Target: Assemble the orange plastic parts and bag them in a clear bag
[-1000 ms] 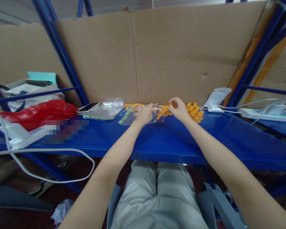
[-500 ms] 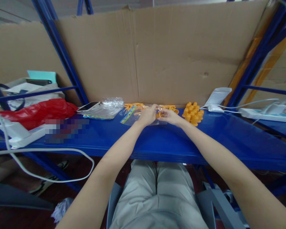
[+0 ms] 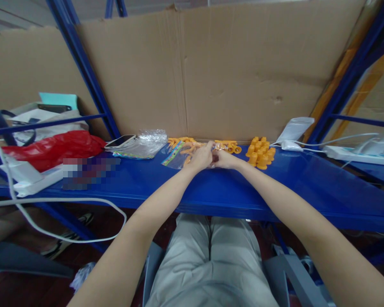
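A clear plastic bag with a colourful printed header strip lies on the blue tabletop, with orange plastic pieces showing through it. My left hand is closed on the bag's right part. Close against it, my right hand has its fingers curled at the bag's right end; whether a piece is also between them is hidden. Behind the hands lie more orange pieces, some of them long. To the right stands a cluster of orange cup-shaped pieces.
Flat plastic packets and a phone lie left of the bag. A red plastic bag and a white power strip are farther left. A white adapter with cables sits at right. Cardboard walls the back.
My right hand has shifted slightly left and in against my left hand, its fingers curling at the bag. More of the orange pieces behind it now show.
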`<state>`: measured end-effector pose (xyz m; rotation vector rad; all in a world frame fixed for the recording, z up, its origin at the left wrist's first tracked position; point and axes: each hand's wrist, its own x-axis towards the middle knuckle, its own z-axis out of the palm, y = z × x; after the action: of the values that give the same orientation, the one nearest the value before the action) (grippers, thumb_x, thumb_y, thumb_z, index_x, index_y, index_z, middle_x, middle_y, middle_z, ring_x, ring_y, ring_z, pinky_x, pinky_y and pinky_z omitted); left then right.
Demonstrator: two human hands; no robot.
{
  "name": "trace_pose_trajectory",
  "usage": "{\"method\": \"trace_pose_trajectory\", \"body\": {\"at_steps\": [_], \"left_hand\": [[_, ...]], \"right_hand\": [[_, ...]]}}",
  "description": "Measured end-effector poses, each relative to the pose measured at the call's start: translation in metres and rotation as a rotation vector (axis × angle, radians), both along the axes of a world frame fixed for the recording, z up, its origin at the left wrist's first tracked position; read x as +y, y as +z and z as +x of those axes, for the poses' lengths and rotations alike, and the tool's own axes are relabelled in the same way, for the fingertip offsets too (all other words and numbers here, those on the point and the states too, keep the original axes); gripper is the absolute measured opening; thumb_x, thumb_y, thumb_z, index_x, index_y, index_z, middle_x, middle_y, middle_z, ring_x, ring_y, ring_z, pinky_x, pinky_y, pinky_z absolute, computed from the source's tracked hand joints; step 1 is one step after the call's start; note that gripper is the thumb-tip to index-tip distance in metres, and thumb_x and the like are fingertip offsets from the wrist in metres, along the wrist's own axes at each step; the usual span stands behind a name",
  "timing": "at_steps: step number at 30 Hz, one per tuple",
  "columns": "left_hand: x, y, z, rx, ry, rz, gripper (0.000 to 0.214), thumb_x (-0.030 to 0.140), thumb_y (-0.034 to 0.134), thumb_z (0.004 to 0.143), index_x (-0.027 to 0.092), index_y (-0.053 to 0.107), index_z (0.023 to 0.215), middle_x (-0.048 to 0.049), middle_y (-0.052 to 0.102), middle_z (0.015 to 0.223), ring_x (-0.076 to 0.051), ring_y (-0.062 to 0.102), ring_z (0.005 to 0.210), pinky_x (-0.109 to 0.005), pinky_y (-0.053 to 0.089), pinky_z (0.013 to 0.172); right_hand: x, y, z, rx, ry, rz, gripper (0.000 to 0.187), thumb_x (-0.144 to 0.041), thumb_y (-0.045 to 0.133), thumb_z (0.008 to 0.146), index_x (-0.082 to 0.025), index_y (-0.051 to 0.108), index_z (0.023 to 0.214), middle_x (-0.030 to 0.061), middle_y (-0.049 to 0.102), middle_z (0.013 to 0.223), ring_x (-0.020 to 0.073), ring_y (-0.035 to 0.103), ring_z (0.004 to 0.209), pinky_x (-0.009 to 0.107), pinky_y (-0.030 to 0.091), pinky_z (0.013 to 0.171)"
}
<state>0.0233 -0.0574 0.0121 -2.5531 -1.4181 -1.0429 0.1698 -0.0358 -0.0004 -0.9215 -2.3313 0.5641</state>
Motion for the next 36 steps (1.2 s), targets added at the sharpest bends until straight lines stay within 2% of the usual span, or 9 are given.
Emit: {"method": "trace_pose_trajectory", "body": {"at_steps": [5,10,13,17,21,23,27,31,36], "left_hand": [[0.005,-0.007,0.003,-0.096,0.02,0.038,0.046,-0.001,0.036,0.081,0.012,0.057,0.12,-0.0153,0.072,0.111,-0.025,0.066,0.109,-0.041,0.048,0.1],[0.013,-0.014,0.003,-0.168,-0.012,0.075,0.048,-0.001,0.036,0.079,0.013,0.057,0.119,-0.0143,0.07,0.115,-0.024,0.065,0.11,-0.041,0.048,0.1],[0.016,-0.014,0.001,-0.203,-0.031,0.091,0.048,-0.001,0.036,0.078,0.014,0.057,0.118,-0.0132,0.07,0.116,-0.023,0.065,0.11,-0.04,0.049,0.1],[0.018,-0.013,-0.003,-0.253,-0.027,0.101,0.048,-0.001,0.036,0.076,0.015,0.058,0.115,-0.011,0.071,0.112,-0.023,0.065,0.108,-0.041,0.048,0.101],[0.022,-0.013,-0.005,-0.299,-0.054,0.12,0.048,-0.002,0.036,0.075,0.014,0.059,0.114,-0.0118,0.07,0.115,-0.022,0.064,0.111,-0.041,0.047,0.104],[0.023,-0.013,-0.006,-0.323,-0.075,0.138,0.048,-0.002,0.036,0.074,0.015,0.059,0.113,-0.0111,0.07,0.115,-0.022,0.064,0.112,-0.04,0.047,0.105],[0.022,-0.013,-0.005,-0.356,-0.115,0.166,0.048,-0.001,0.036,0.076,0.017,0.058,0.114,-0.0083,0.07,0.115,-0.019,0.064,0.112,-0.039,0.047,0.106],[0.015,-0.009,-0.002,-0.363,-0.145,0.131,0.046,-0.001,0.034,0.079,0.017,0.057,0.115,-0.0078,0.07,0.119,-0.017,0.064,0.115,-0.038,0.046,0.108],[0.008,-0.007,0.004,-0.383,-0.204,0.111,0.046,-0.001,0.033,0.081,0.019,0.057,0.115,-0.0069,0.069,0.121,-0.017,0.063,0.117,-0.038,0.045,0.108]], "right_hand": [[0.001,0.009,-0.006,-0.061,-0.022,-0.14,0.013,-0.01,0.07,0.061,-0.014,0.062,0.071,-0.0014,0.063,0.065,0.0122,0.055,0.061,0.025,0.048,0.061],[0.007,0.018,-0.017,-0.08,-0.047,-0.252,0.032,0.0,0.061,0.056,-0.013,0.068,0.084,-0.0033,0.059,0.055,0.0123,0.052,0.053,0.022,0.045,0.053],[0.014,0.018,-0.028,-0.006,-0.019,-0.257,0.035,0.002,0.059,0.056,-0.014,0.069,0.086,-0.0004,0.064,0.058,0.0141,0.055,0.056,0.024,0.047,0.055],[0.019,0.012,-0.041,0.094,-0.057,-0.335,0.025,0.0,0.064,0.06,-0.014,0.066,0.08,0.0,0.061,0.053,0.0155,0.057,0.055,0.025,0.049,0.054],[0.017,0.004,-0.051,0.246,-0.052,-0.416,0.012,-0.007,0.065,0.068,-0.017,0.059,0.073,-0.0044,0.05,0.043,0.0116,0.05,0.044,0.02,0.042,0.042],[0.016,0.001,-0.054,0.293,-0.059,-0.415,0.013,-0.009,0.064,0.072,-0.018,0.055,0.069,-0.0059,0.046,0.04,0.0099,0.046,0.041,0.018,0.038,0.039],[0.017,-0.002,-0.05,0.336,-0.056,-0.454,0.019,-0.009,0.065,0.072,-0.019,0.051,0.064,-0.0047,0.05,0.043,0.009,0.049,0.043,0.017,0.042,0.042],[0.015,-0.003,-0.041,0.352,-0.024,-0.518,0.018,-0.011,0.063,0.073,-0.018,0.051,0.063,-0.0033,0.052,0.043,0.0087,0.05,0.043,0.017,0.043,0.044],[0.007,0.003,-0.046,0.396,-0.014,-0.556,0.01,-0.017,0.065,0.075,-0.018,0.056,0.072,-0.0034,0.054,0.045,0.0097,0.05,0.044,0.02,0.044,0.046]]}}
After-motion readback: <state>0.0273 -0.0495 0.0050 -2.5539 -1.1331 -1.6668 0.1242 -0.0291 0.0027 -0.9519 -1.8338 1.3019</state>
